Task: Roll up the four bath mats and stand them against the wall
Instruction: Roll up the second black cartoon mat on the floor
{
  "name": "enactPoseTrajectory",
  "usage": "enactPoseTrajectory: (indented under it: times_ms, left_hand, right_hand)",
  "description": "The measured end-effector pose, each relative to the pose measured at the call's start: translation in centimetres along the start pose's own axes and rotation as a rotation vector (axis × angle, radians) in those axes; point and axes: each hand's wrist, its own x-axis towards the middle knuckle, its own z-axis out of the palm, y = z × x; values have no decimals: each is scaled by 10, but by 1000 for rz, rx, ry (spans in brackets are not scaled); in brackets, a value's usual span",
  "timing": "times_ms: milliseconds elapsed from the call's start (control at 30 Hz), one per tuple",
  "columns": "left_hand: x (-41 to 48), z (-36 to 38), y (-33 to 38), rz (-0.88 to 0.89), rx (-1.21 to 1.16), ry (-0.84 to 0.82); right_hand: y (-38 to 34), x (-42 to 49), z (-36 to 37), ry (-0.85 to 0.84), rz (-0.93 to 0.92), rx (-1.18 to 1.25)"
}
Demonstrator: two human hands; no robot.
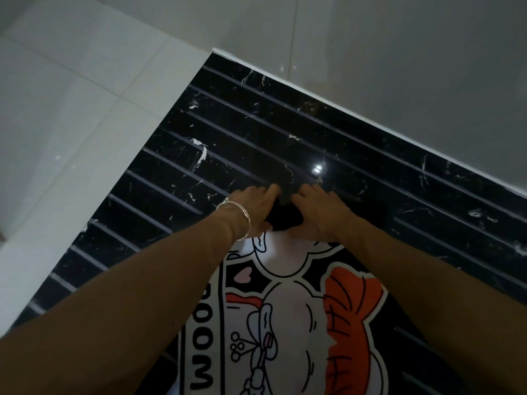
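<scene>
**Start the roll tight and square**

The side wall point(71, 109) runs down the left and meets the dark grooved floor point(256, 132). The left hand point(256, 213), with a bangle point(241, 216) on its wrist, has its fingers curled over the far end point(285, 220) of the mat point(285, 309), and its thumb seems to lie below it. That end is turned over into a short dark fold between the 2 hands. The right hand point(322, 212) grips it the same way, just beside the left, fingers bent over the top. The mat lies flat on the floor, printed side up, stretching from the hands back toward the person. The back wall point(399, 67) stands beyond, to the right.

This looks like the first turn of the roll on 1 mat; the other 3 are out of view. Both hands sit close together near the middle, so the outer corners may lag and the roll may turn cone-shaped. It would be better to spread the hands toward the 2 side edges, make the first turn tight, and draw it straight back with even pressure. Loose turns would probably spring open once released. A firm roll with flush ends should stand against a wall without slumping.
</scene>
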Motion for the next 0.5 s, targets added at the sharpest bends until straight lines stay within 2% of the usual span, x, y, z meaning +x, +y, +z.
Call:
enactPoseTrajectory:
  times_ms: [67,167,267,333,400,500]
  left_hand:
    - [1,2,4,64,134,-4]
    - [0,12,10,110,187,40]
    - [4,12,10,116,228,161]
    - [10,7,9,69,235,258]
    - [14,3,12,19,211,286]
    - [11,12,16,-8,230,214]
  right_hand:
    - [5,-3,-2,-68,-8,55]
    - [5,-8,-2,-110,-11,118]
    - [2,-8,-3,22,12,91]
    - [3,-7,-5,171,39,55]
    - [4,-6,-4,260,64,41]
    - [10,-6,-1,189,62,140]
